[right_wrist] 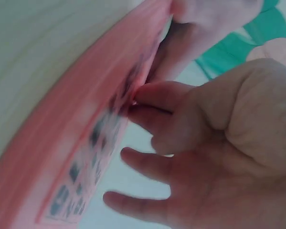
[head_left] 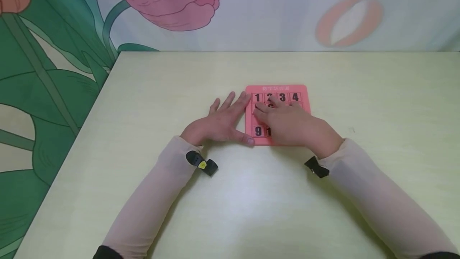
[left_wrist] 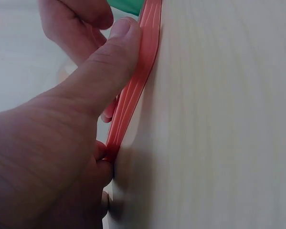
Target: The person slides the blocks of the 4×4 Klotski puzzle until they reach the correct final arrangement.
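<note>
A pink number sliding puzzle (head_left: 276, 88) lies flat on the table, with black-numbered tiles 1, 2, 3 and 4 along its far row and a 9 at the near left. My left hand (head_left: 223, 125) steadies its left side with spread, fairly straight fingers. The left thumb (left_wrist: 119, 43) rests against the puzzle's near edge in the left wrist view. Over the middle tiles lies my right hand (head_left: 291, 125), covering many of them. In the right wrist view its thumb and forefinger (right_wrist: 162, 95) meet at the tiles, while the other fingers stretch out above the board.
The pale wooden table (head_left: 388, 103) extends around the puzzle. Behind it hangs a light backdrop (head_left: 266, 11) with a pink flower, and large green leaves (head_left: 64, 107) border the left side. Black straps (head_left: 197, 159) circle both sleeved wrists.
</note>
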Available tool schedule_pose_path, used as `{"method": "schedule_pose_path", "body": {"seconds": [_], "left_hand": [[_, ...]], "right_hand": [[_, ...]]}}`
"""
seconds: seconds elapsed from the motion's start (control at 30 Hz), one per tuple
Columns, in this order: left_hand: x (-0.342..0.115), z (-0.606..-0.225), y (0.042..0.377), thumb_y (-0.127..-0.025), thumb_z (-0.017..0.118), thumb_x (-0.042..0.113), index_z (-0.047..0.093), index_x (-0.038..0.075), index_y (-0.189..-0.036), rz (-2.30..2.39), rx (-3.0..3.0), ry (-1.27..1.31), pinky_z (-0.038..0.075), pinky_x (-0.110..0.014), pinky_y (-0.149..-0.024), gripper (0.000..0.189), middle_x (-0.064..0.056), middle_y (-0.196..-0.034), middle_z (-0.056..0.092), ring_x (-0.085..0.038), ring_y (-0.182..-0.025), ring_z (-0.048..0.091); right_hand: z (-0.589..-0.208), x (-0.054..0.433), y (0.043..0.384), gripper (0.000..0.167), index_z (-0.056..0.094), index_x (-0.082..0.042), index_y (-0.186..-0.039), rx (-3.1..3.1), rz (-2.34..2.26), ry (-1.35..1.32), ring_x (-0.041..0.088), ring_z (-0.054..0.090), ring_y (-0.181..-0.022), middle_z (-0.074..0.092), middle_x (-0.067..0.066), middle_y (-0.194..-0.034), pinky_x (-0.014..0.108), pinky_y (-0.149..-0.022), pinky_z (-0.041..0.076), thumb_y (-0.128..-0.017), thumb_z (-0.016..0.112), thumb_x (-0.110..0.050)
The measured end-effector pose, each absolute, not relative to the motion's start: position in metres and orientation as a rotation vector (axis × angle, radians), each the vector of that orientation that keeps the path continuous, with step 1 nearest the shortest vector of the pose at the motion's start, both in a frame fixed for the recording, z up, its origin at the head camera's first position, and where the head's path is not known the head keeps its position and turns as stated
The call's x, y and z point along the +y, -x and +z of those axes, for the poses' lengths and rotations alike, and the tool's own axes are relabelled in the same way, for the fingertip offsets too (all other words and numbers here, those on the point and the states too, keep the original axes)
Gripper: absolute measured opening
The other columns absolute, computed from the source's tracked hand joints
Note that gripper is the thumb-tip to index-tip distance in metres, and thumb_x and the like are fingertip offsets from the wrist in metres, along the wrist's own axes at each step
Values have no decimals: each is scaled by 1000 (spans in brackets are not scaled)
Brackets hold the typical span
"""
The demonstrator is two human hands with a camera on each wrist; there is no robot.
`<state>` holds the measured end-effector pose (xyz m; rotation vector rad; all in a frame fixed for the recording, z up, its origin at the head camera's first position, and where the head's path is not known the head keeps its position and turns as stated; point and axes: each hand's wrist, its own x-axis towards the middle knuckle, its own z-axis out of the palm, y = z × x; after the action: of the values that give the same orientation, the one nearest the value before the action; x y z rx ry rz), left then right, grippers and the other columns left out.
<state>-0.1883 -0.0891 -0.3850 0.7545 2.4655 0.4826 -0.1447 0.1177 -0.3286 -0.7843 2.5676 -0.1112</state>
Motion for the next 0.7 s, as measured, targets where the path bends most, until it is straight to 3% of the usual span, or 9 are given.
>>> {"method": "schedule_pose_path", "body": {"seconds": [0.2,0.47,0.7], "left_hand": [[-89,-384,189,-77,73,71,-8,25,-163,496,2461,-760,-17,-49,-117,126,6,-168,-12,-18,-150,-23],[-85,-383,190,-77,74,71,-7,22,-163,508,2467,-773,-18,-48,-117,128,4,-168,-12,-18,-150,-22],[-89,-383,189,-77,73,71,-9,22,-163,483,2471,-749,-18,-48,-117,128,5,-168,-13,-18,-150,-23]], "right_hand": [[-331,126,147,60,38,-10,-157,2587,-163,831,44,13,-150,27,11,-164,73,-109,23,-99,52,-2],[-323,137,113,65,45,-12,-153,2484,-221,914,42,18,-149,37,10,-160,73,-108,26,-93,48,11],[-335,131,120,61,40,-12,-156,2593,-99,894,44,17,-149,30,8,-163,73,-108,25,-98,50,1]]}}
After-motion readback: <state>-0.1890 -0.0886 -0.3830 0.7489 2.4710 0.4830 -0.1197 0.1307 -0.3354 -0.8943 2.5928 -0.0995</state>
